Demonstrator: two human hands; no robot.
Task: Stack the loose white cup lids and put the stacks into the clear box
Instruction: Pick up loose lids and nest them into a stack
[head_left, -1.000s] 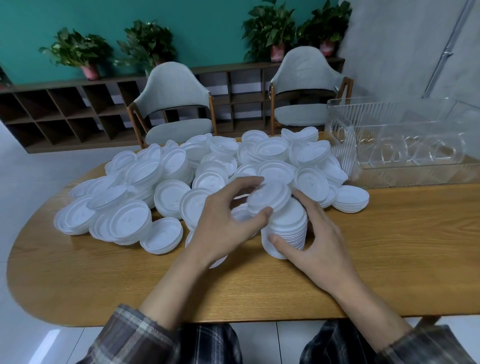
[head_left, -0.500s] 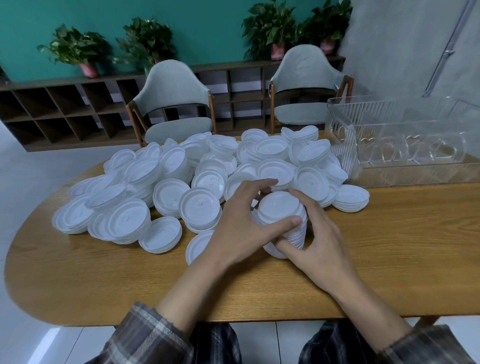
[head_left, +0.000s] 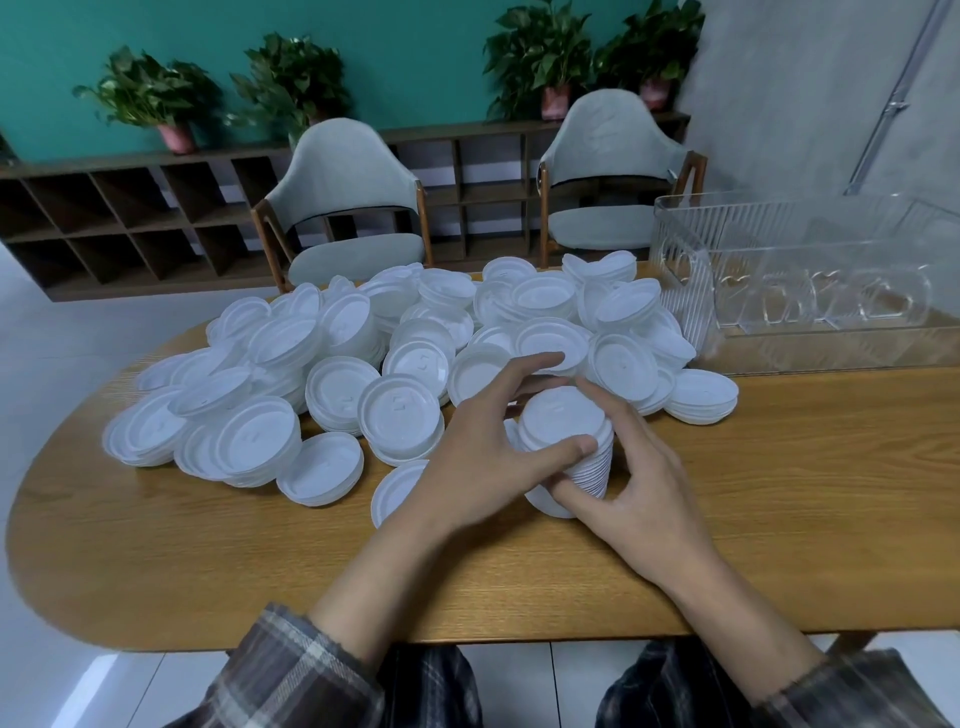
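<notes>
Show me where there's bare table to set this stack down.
Widest bare wood on the table lies right of the right hand gripping the lid stack, between the clear box and the near edge. A second strip runs along the near-left edge, in front of the lid pile. Crowded: far middle and left, lids beside the box wall.

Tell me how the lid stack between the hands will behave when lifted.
Probably light: the stack looks like thin plastic. It is tall, narrow and apparently tilted, so it may tip or slide apart; the left hand and right hand hold its sides. Its smooth surface may be slippery.
</notes>
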